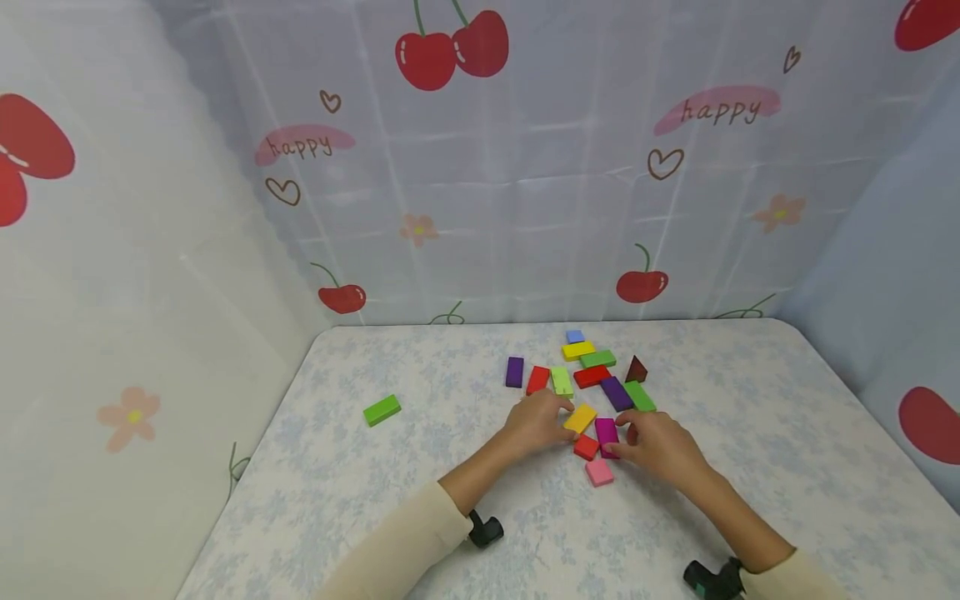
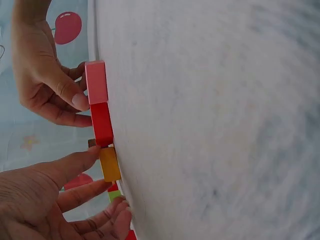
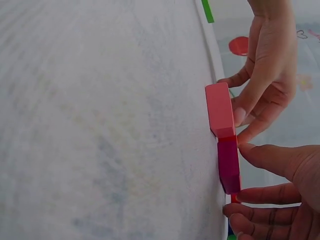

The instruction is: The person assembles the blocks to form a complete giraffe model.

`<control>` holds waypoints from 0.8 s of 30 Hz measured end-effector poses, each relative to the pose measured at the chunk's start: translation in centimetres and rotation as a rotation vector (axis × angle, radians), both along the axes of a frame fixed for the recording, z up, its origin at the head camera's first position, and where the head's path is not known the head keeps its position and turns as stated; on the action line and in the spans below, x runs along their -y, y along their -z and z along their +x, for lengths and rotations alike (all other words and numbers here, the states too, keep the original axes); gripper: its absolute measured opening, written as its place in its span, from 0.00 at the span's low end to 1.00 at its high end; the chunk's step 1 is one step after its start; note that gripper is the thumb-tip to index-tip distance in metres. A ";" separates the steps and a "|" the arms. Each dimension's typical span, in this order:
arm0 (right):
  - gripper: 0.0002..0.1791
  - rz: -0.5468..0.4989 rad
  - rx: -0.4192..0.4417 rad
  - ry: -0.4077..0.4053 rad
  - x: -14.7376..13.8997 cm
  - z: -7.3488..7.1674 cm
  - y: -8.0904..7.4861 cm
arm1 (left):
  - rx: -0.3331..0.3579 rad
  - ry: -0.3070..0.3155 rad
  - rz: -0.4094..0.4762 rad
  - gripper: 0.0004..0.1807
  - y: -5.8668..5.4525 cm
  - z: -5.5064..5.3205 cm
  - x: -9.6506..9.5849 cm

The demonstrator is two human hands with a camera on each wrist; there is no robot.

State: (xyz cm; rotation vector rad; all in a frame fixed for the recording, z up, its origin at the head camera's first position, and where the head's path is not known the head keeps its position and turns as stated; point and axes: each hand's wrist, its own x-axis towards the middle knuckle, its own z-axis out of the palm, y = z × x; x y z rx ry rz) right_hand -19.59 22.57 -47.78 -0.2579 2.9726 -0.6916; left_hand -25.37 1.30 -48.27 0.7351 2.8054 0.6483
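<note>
My left hand (image 1: 537,422) pinches an orange-yellow block (image 1: 581,418) that lies on the table; in the left wrist view the thumb and forefinger sit at its two ends. With thumb and forefinger at the ends of a magenta block (image 1: 607,437), my right hand (image 1: 660,446) pinches that one. A small red block (image 1: 587,447) lies between the two hands, below the orange-yellow one. Nearer to me is a pink block (image 1: 599,473), also seen in the right wrist view as a pink block (image 3: 220,110) beside the magenta one.
Beyond the hands lie several blocks, among them a purple block (image 1: 514,372), a lime block (image 1: 562,382), a long red block (image 1: 592,377) and a dark red pyramid (image 1: 636,369). A lone green block (image 1: 382,410) rests at left on the table (image 1: 315,500). A printed curtain (image 1: 480,192) hangs behind.
</note>
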 end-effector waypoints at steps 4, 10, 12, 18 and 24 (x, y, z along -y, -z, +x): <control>0.25 0.012 -0.014 0.001 0.1 0.0 0.0 | -0.007 -0.010 -0.006 0.19 -0.1 0.0 -0.1; 0.27 0.038 -0.002 0.026 0.2 -0.1 0.2 | -0.004 -0.033 -0.003 0.16 0.1 -0.1 0.3; 0.27 0.042 -0.012 0.022 0.3 0.0 0.3 | -0.005 -0.045 -0.010 0.16 0.0 -0.2 0.6; 0.22 0.050 -0.046 0.010 0.5 0.3 0.3 | 0.014 -0.079 0.007 0.11 -0.2 -0.6 1.8; 0.26 0.071 0.011 0.049 0.9 -0.1 0.2 | 0.041 -0.094 0.006 0.12 -0.4 -0.9 3.7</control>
